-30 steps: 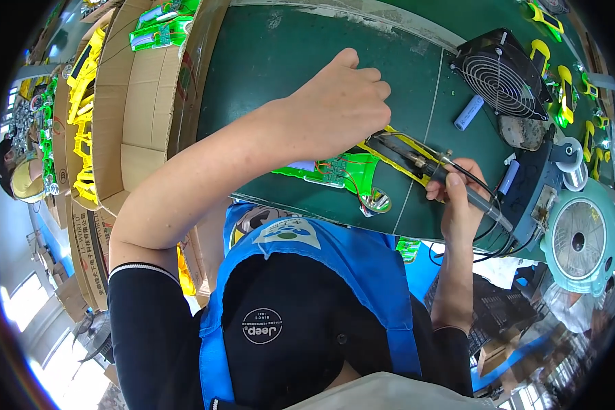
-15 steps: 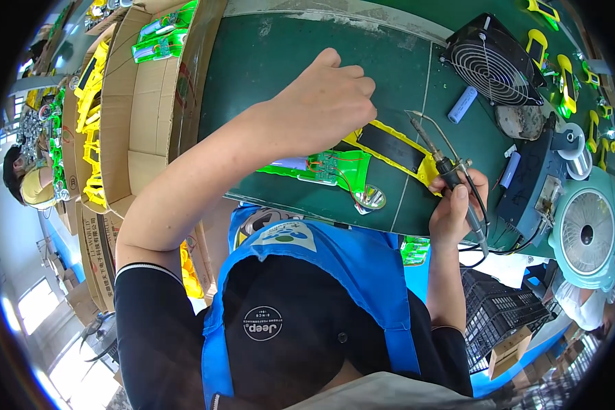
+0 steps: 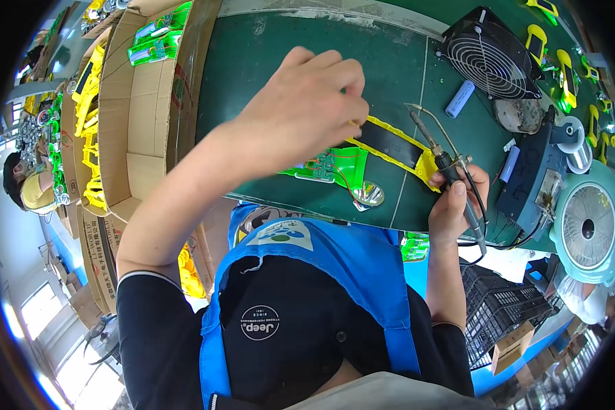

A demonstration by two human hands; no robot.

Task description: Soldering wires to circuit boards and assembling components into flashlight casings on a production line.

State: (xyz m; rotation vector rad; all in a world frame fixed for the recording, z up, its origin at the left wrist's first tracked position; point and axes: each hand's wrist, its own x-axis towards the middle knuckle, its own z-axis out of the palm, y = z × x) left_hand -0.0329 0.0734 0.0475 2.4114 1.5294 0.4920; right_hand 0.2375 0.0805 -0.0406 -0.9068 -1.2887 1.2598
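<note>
My left hand (image 3: 311, 102) is above the green bench with its fingers curled in. It covers one end of a yellow plastic frame (image 3: 389, 145) with a dark panel; whatever its fingertips hold is hidden. My right hand (image 3: 456, 201) grips a soldering iron (image 3: 445, 160), whose tip points up and away, with a thin curved metal tube alongside. The fingers of that hand are at the frame's near right end. Below my left hand lies a green plastic housing (image 3: 352, 164) with a small circuit board (image 3: 323, 166). A red wire runs from it to a round reflector lamp (image 3: 369, 195).
On the left, a cardboard box (image 3: 147, 113) holds green housings, with yellow frames (image 3: 89, 130) beside it. To the right are a black fan (image 3: 488, 58), a blue cylindrical cell (image 3: 460, 99), a blue soldering station (image 3: 526, 178), a solder spool (image 3: 576, 147) and a pale green fan (image 3: 588, 229).
My left hand has shifted slightly left, and its fingers have changed their bend. My right hand keeps the soldering iron in nearly the same place. The whole view has shifted a little.
</note>
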